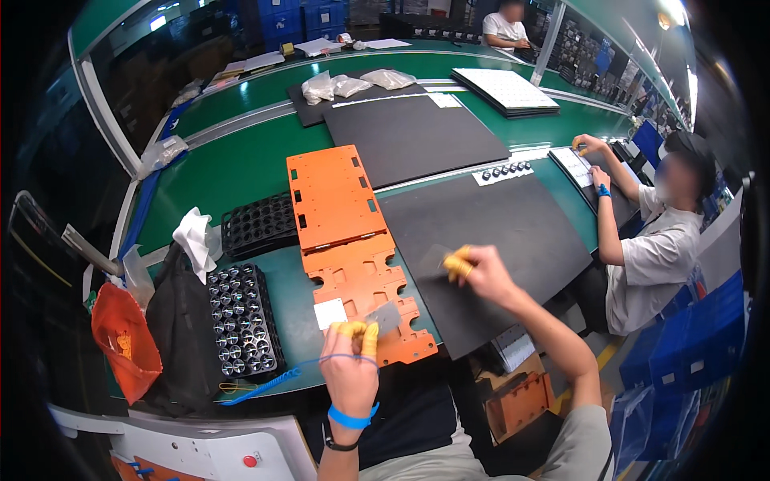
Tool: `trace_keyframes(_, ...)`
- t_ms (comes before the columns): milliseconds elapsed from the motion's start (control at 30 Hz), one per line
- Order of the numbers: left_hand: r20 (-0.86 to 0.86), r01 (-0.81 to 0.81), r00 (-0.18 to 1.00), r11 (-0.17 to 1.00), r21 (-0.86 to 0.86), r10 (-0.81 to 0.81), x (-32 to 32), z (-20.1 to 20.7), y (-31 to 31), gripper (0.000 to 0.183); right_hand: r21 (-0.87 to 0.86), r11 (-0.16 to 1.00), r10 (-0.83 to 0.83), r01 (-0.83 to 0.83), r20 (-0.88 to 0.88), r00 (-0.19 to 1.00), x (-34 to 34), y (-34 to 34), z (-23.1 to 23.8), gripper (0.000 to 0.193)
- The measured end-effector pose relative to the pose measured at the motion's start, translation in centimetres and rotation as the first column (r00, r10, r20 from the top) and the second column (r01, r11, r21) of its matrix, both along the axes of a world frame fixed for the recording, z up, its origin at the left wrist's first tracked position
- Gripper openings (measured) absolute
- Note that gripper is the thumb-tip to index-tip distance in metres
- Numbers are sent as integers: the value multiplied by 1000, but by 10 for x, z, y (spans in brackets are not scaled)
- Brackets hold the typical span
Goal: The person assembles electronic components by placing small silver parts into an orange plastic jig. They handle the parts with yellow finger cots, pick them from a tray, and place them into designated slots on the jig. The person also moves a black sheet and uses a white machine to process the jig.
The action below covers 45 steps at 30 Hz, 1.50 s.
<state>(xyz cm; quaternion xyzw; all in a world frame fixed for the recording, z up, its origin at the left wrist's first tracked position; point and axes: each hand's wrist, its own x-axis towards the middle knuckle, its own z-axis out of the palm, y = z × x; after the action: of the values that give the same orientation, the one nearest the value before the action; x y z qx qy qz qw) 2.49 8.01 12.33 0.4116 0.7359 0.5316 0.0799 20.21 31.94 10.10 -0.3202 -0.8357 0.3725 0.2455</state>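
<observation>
My left hand (351,381), with yellow finger cots and a blue wrist strap, is closed at the near end of an orange plate (353,276). Between its fingertips is a small grey flat piece (385,317). Just beyond those fingers, at the plate's left edge, lies a white square card (329,313). My right hand (485,276), also in yellow finger cots, is pinched above a large black mat (481,232). A faint translucent shape shows at its fingertips, too blurred to name.
At left stand a black tray of round shiny parts (241,321), another black tray (258,226) and an orange bag (124,341). Several round black parts on a white strip (503,173) lie on the mat's far edge. A co-worker (662,216) works at right.
</observation>
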Motion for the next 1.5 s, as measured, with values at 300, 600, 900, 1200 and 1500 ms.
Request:
trace_keyframes(300, 210, 56, 976, 998, 40, -63, -1, -35, 47, 10, 515, 842, -289, 162, 176, 941, 44, 68, -7, 28)
trace_keyframes(600, 213, 82, 974, 997, -9, -78, 1, -28, 45, 11, 376, 897, -328, 230, 219, 919, 39, 57, -8, 36)
trace_keyframes(900, 217, 124, 970, 990, -65, -107, 1, -22, 44, 11, 573, 768, -403, 285, 87, 911, 16, 130, -30, 23)
trace_keyframes(1200, 186, 144, 975, 982, -121, -120, 0, -22, 46, 13, 693, 654, -515, 303, 114, 850, -12, 187, -29, 26)
trace_keyframes(1500, 153, 175, 976, 976, -128, -155, 0, -18, 47, 13, 811, 506, -584, 295, 70, 809, -9, 209, -45, 30)
